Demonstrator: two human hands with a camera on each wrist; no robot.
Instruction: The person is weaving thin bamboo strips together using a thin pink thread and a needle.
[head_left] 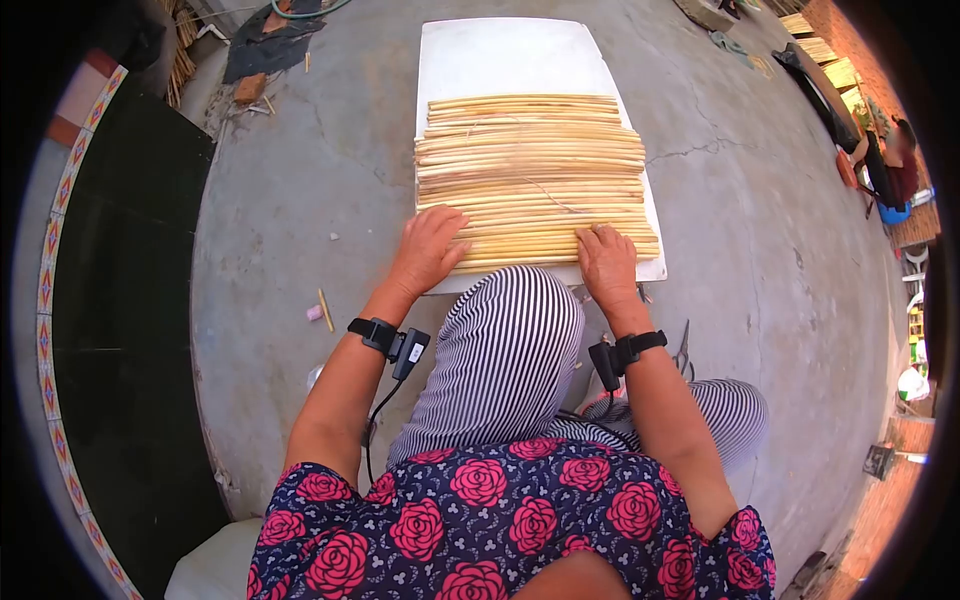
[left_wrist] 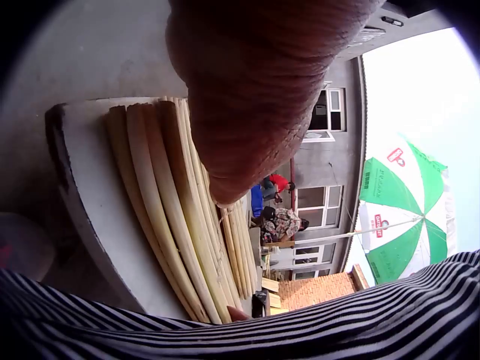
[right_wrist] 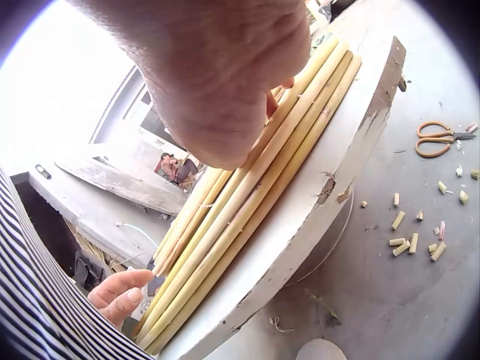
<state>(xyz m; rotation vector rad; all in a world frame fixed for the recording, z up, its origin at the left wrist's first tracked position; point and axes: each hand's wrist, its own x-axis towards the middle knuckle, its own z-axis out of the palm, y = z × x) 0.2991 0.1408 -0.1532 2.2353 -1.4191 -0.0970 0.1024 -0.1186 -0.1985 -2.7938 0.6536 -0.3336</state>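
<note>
Pale yellow stalks [head_left: 530, 185] lie side by side across a white board [head_left: 510, 55], forming a mat with a thin thread [head_left: 552, 195] over it. My left hand [head_left: 428, 247] rests on the left ends of the nearest stalks, fingers spread over them. On the right ends lies my right hand [head_left: 608, 262], its fingers relaxed on the stalks. In the right wrist view, the left hand [right_wrist: 120, 295] shows beside the stalk ends, with thumb and fingers apart. The left wrist view shows the nearest stalks [left_wrist: 161, 202] close together near the board's edge.
A striped-trousered knee [head_left: 515, 320] stands against the board's near side. Orange-handled scissors [right_wrist: 433, 140] and several short cut stalk pieces [right_wrist: 412, 242] lie on the concrete floor. A brick [head_left: 250, 89] lies at the far left. Another person [head_left: 900, 150] sits at the far right.
</note>
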